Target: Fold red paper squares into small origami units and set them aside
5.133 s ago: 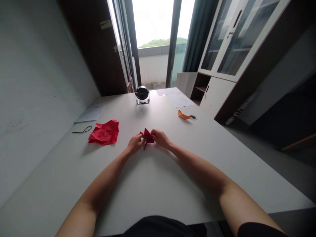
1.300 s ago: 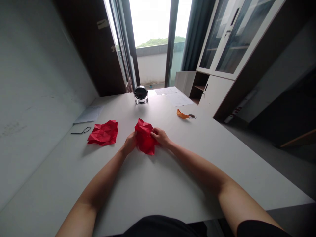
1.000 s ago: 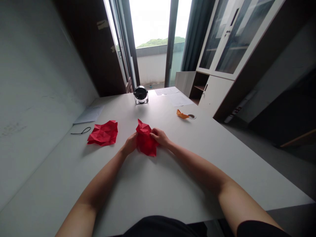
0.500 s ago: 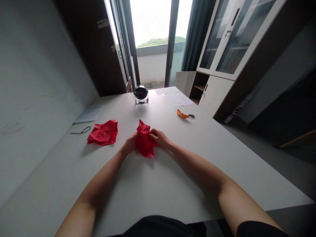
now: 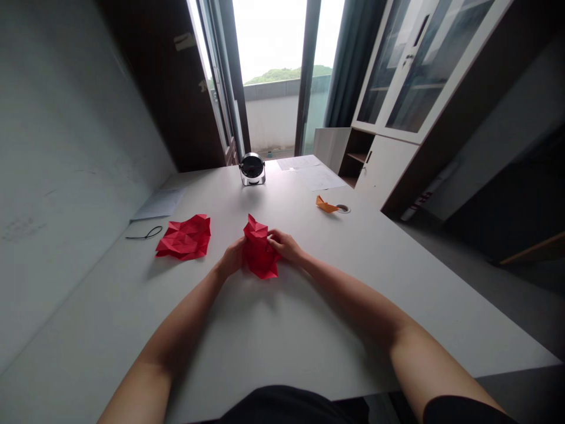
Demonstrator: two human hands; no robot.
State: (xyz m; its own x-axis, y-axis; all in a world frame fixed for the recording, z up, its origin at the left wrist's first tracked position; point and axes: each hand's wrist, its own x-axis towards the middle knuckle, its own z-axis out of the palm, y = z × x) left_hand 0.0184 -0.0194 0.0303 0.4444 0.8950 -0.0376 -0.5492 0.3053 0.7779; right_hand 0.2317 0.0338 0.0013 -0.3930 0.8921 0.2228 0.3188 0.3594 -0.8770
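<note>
Between my two hands is a sheet of red origami paper (image 5: 259, 254), creased and partly folded, with a pointed tip at its top. My left hand (image 5: 232, 258) grips its left edge; some of those fingers are hidden behind the paper. On the right side, my right hand (image 5: 283, 245) pinches the paper with thumb and bent fingers. A second creased red paper (image 5: 185, 238) lies spread on the white table (image 5: 265, 335), to the left of my left hand.
A folded orange paper boat (image 5: 326, 204) sits beside a round cable hole (image 5: 343, 208) at right. A small fan-like device (image 5: 252, 169) stands at the back. Printed sheets (image 5: 321, 176) lie behind; a black cable tie (image 5: 145, 233) and more paper (image 5: 158, 204) are at left.
The lower flap of the held red paper has shifted slightly upward and to the right. Both hands stay in nearly the same place, still holding it.
</note>
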